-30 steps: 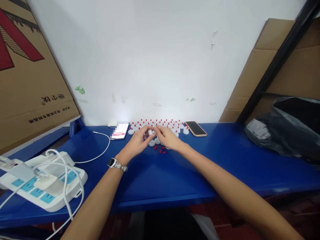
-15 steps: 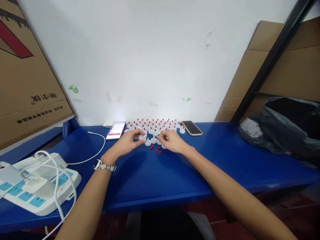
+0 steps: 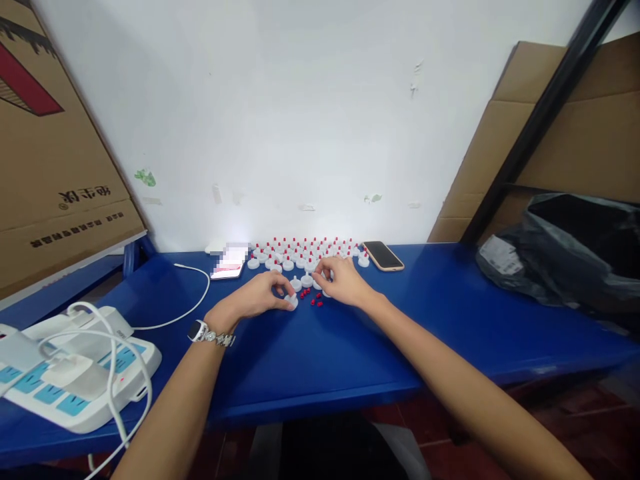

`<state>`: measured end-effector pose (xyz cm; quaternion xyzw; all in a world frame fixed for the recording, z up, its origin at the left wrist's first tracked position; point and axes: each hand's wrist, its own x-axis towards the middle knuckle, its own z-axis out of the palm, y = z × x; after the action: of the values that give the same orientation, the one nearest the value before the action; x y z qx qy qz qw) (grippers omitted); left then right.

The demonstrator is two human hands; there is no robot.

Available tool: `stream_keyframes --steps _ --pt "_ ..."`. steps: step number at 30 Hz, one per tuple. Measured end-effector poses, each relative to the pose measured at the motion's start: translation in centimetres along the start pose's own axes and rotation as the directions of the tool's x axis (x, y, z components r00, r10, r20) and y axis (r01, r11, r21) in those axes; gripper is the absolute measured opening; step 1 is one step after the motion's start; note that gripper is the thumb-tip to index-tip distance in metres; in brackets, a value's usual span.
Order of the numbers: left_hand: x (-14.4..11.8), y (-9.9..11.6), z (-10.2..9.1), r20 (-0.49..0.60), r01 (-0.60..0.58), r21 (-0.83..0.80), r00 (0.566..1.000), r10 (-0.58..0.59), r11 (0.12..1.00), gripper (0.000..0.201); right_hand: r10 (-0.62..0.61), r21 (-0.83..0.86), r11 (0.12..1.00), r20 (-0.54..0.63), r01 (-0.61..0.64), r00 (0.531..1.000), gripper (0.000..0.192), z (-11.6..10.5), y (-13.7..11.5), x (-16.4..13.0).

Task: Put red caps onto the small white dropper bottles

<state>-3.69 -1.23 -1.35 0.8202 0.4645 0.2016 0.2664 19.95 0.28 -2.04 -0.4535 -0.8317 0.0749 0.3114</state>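
Observation:
My left hand (image 3: pixel 263 293) pinches a white nozzle cap (image 3: pixel 291 303) between thumb and fingers, low over the blue table. My right hand (image 3: pixel 343 279) is closed, its thumb and index finger together beside the nearest white caps (image 3: pixel 307 281); what they hold, if anything, is too small to make out. Several small red tips (image 3: pixel 313 302) lie loose on the table between my hands. Behind them, rows of white caps with red tips on top (image 3: pixel 289 264) stand upright near the wall. My right hand hides part of the caps.
A phone with a lit screen (image 3: pixel 231 261) lies left of the caps, and a dark-screened phone (image 3: pixel 383 255) to their right. At the left are a power strip (image 3: pixel 85 417) with white cables and a cardboard box (image 3: pixel 65 153). Black plastic bags (image 3: pixel 520 263) sit at the right.
My left hand has drawn the white cap toward me, away from the other caps. My right hand has stayed almost in place, its fingertips shifting slightly.

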Motion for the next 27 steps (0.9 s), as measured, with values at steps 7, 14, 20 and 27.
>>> stream_keyframes --steps 7,14,20,27 --pt "0.1 -0.2 0.4 0.049 0.074 -0.16 0.997 -0.067 0.984 0.044 0.078 -0.02 0.997 -0.045 -0.079 0.996 0.02 -0.4 0.9 1.0" --pt "0.3 1.4 -0.1 -0.283 -0.013 -0.035 0.959 0.003 0.999 0.037 0.048 -0.305 0.952 0.049 -0.031 0.998 0.026 0.4 1.9 5.1" --pt "0.7 1.0 0.2 -0.408 -0.043 0.059 0.911 0.064 0.997 0.031 -0.054 -0.484 0.862 0.207 0.15 0.977 0.025 1.4 1.2 7.8" --pt "0.9 1.2 1.1 -0.505 -0.147 0.094 0.845 0.175 0.985 0.043 0.018 -0.124 0.992 -0.07 -0.027 0.997 0.025 -0.2 -1.5 4.9"
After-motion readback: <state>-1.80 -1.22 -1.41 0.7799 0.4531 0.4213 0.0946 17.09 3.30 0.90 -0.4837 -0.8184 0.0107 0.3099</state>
